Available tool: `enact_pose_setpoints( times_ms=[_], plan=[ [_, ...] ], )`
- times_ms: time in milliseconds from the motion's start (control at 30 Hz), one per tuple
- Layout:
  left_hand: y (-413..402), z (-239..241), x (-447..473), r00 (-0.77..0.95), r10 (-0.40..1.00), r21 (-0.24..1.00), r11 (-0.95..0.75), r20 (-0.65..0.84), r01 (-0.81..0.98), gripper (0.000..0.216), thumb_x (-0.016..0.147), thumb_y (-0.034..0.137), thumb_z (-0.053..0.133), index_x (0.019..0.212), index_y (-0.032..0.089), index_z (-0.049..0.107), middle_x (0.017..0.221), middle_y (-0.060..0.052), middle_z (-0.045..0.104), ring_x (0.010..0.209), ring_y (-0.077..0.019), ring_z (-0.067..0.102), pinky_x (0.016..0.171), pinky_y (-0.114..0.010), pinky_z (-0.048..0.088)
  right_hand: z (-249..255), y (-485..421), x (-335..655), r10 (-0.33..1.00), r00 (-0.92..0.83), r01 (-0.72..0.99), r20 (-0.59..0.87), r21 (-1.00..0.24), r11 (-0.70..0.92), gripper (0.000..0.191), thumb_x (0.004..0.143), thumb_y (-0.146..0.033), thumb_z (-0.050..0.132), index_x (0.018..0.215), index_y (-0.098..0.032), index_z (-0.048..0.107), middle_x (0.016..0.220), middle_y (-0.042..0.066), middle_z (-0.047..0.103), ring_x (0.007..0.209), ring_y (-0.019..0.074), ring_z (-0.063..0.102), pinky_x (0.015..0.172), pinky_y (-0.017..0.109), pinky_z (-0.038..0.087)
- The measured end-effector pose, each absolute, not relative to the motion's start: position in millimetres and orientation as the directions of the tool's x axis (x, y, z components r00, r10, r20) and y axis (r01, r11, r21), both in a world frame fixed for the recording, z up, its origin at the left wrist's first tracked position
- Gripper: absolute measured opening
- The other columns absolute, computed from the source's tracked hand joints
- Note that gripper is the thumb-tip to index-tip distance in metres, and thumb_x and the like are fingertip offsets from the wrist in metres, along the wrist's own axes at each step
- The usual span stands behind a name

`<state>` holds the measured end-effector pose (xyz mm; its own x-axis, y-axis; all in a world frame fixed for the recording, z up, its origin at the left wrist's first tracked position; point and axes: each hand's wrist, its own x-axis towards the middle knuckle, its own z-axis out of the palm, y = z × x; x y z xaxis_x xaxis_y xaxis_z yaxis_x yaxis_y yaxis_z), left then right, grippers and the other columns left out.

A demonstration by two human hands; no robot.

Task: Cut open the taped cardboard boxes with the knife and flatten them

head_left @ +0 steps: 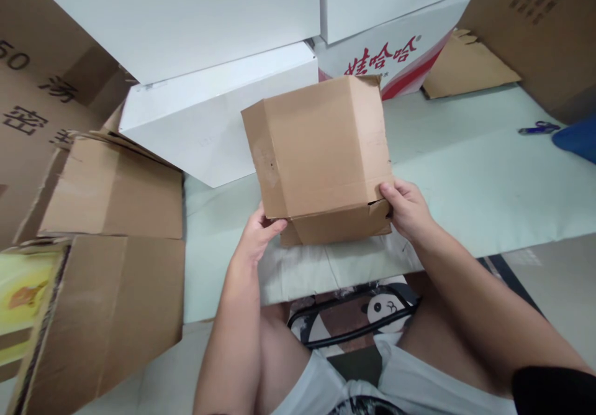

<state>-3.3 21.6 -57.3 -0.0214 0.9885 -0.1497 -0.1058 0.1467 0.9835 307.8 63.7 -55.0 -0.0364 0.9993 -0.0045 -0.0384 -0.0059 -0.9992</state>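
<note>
A piece of brown cardboard, creased into panels like an unfolded box, is held up over the pale green table cover. My left hand grips its lower left corner, the thumb lying along the near crease. At the lower right corner my right hand pinches the cardboard, thumb on top and fingers behind. A narrow flap bends down along the near edge between both hands. The fingers under the cardboard are hidden.
Behind stand white boxes and a white carton with red lettering. An open brown carton is at the left. Blue-handled scissors and a blue object lie at the right of the table cover.
</note>
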Motion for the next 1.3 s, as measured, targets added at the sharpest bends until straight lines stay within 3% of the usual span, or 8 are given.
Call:
enact_pose_setpoints(
  times_ms=[133,267,433,767,933,1033,1167,1300],
  plan=[
    [20,-57,-2,0.091,0.974,0.976,0.212,-0.206,-0.056,0.058,0.057,0.05,0.098,0.099,0.017,0.075,0.111,-0.016,0.079,0.116,-0.036,0.071,0.104,-0.047,0.054,-54,64,306,0.999,-0.034,-0.049,-0.007,-0.999,-0.009,0.048,0.075,-0.074,0.076,0.093,-0.029,0.08,0.105,0.003,0.08,0.106,0.0275,0.071,0.09,0.039,0.057],
    [18,-57,0,0.142,0.966,0.976,0.219,-0.215,-0.015,0.06,0.061,0.048,0.096,0.109,0.019,0.074,0.114,-0.015,0.078,0.125,-0.035,0.067,0.114,-0.05,0.046,-51,64,304,0.999,-0.027,-0.049,-0.02,-0.999,-0.022,0.049,0.073,-0.075,0.076,0.087,-0.028,0.078,0.092,0.004,0.079,0.1,0.028,0.072,0.083,0.038,0.058],
    [18,-59,-2,0.167,0.959,0.973,0.228,-0.229,0.025,0.061,0.061,0.042,0.097,0.113,0.02,0.073,0.119,-0.014,0.077,0.125,-0.0361,0.067,0.113,-0.054,0.047,-50,63,302,0.999,-0.032,-0.026,-0.035,-0.999,-0.036,0.048,0.075,-0.074,0.073,0.082,-0.027,0.075,0.087,0.005,0.076,0.093,0.028,0.071,0.073,0.037,0.056],
    [17,-54,0,0.059,0.964,0.965,0.261,-0.258,-0.035,0.076,0.054,0.044,0.1,0.12,0.02,0.071,0.121,-0.015,0.076,0.127,-0.0371,0.065,0.113,-0.05,0.047,-48,61,298,0.998,-0.034,-0.023,-0.047,-0.999,-0.047,0.048,0.074,-0.074,0.074,0.08,-0.027,0.073,0.081,0.004,0.074,0.088,0.0271,0.069,0.07,0.037,0.053],
    [19,-50,-1,0.014,0.956,0.95,0.293,-0.293,-0.111,0.064,0.052,0.056,0.097,0.096,0.016,0.075,0.098,-0.014,0.08,0.105,-0.0352,0.074,0.093,-0.043,0.057,-47,61,299,0.998,-0.026,-0.036,-0.049,-0.998,-0.05,0.049,0.072,-0.075,0.075,0.08,-0.027,0.072,0.081,0.003,0.074,0.083,0.0252,0.067,0.07,0.036,0.053],
    [20,-48,0,-0.032,0.959,0.949,0.272,-0.28,-0.16,0.057,0.056,0.058,0.095,0.087,0.016,0.072,0.086,-0.011,0.078,0.09,-0.0293,0.076,0.08,-0.036,0.058,-49,61,301,0.998,-0.017,-0.044,-0.058,-0.997,-0.058,0.05,0.072,-0.076,0.075,0.082,-0.027,0.073,0.081,0.003,0.075,0.081,0.0242,0.067,0.072,0.036,0.054],
    [24,-47,3,-0.139,0.964,0.951,0.191,-0.229,-0.242,0.06,0.057,0.046,0.098,0.094,0.023,0.057,0.089,-0.001,0.076,0.08,-0.0179,0.073,0.068,-0.025,0.054,-54,62,300,0.999,0.01,-0.038,-0.048,-0.998,-0.048,0.048,0.076,-0.072,0.075,0.09,-0.026,0.073,0.088,0.002,0.076,0.082,0.0224,0.067,0.073,0.034,0.054],
    [27,-45,3,-0.207,0.953,0.942,0.155,-0.222,-0.296,0.073,0.054,0.039,0.099,0.099,0.029,0.043,0.088,0.006,0.074,0.063,-0.0112,0.069,0.05,-0.017,0.043,-56,63,299,0.999,0.04,0.005,-0.014,-1.0,-0.014,0.037,0.082,-0.061,0.074,0.093,-0.026,0.067,0.091,0.001,0.072,0.082,0.0203,0.064,0.072,0.032,0.051]
  ],
)
